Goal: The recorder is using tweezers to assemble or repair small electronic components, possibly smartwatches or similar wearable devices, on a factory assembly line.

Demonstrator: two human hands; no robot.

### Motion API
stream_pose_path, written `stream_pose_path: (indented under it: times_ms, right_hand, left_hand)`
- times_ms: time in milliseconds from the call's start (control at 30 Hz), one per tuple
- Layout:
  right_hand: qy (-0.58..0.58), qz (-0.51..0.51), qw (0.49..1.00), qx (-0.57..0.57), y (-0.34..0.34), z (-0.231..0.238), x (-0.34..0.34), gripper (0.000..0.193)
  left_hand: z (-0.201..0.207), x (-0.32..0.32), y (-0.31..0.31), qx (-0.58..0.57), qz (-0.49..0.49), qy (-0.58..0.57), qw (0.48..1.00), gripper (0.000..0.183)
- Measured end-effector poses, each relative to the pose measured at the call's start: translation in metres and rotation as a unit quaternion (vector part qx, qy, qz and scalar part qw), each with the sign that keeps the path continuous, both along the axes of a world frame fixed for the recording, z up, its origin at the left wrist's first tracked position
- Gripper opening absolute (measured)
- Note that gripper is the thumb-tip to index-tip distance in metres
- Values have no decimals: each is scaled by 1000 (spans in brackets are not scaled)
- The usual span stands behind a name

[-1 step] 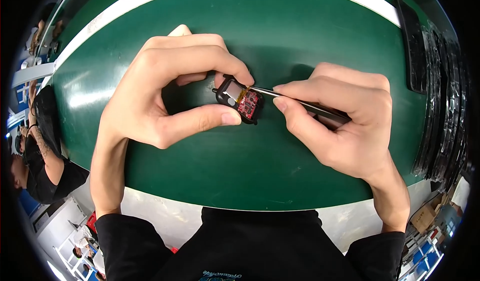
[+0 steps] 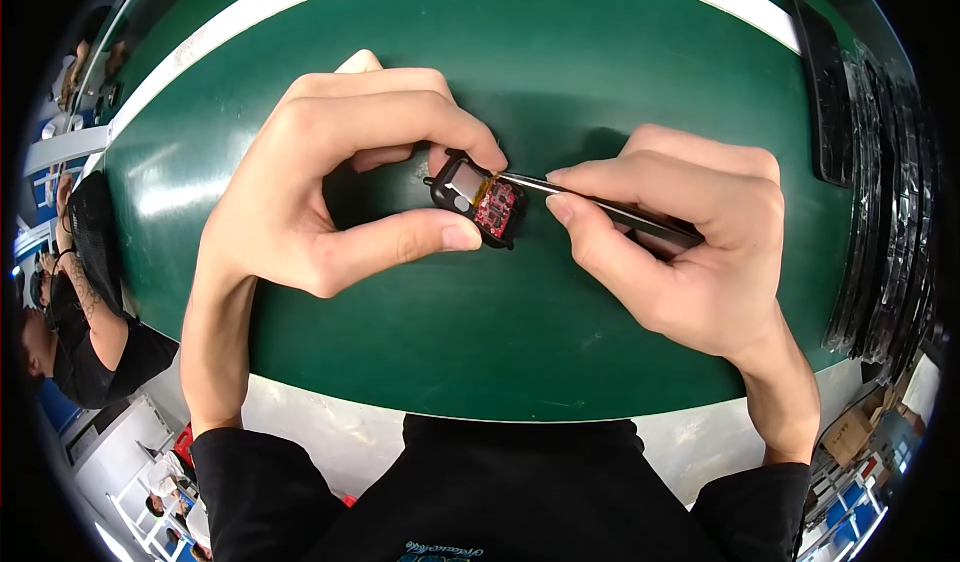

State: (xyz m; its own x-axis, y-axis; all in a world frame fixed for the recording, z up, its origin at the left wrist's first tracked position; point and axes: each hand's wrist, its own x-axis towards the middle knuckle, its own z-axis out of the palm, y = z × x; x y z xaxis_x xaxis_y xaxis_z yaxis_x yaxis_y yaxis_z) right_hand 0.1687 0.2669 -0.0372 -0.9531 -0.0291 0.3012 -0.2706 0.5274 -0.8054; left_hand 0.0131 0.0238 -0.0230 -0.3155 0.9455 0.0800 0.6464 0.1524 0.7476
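In the head view, our left hand (image 2: 290, 182) pinches a small black case (image 2: 517, 208) edgewise between thumb and bent index finger, tilted above the green table (image 2: 480, 352). Inside the open case we see a grey flat piece (image 2: 467, 182), a red circuit board (image 2: 497, 209) and an amber strip (image 2: 487, 190) between them. Our right hand (image 2: 705, 212) has thumb and index finger clamped on a pair of tweezers (image 2: 650, 224), whose tip meets the case's edge near the strip.

We judge the step in hand to be fine tip work at that strip. The next move seems to call for a steady pinch and light pressure, since the board lies bare just beside the tip.

Our left index fingertip covers one corner of the case, and our right palm hides the tweezers' rear end. We cannot tell whether the tip grips the strip or only touches it.
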Motion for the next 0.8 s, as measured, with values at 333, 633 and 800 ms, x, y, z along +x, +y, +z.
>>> stream_pose_path:
  times_ms: [333, 633, 800]
  right_hand:
    - [2, 10, 1000, 2, 2, -2, 2, 14]
    - [-4, 24, 1000, 12, 3, 1, 0, 14]
    - [6, 26, 1000, 17, 3, -1, -1, 14]
  left_hand:
    - [0, -1, 0, -12, 4, -5, 1000, 56]
    - [1, -2, 0, -8, -5, -3, 1000, 55]
    - [1, 0, 0, -7, -2, -7, 1000, 54]
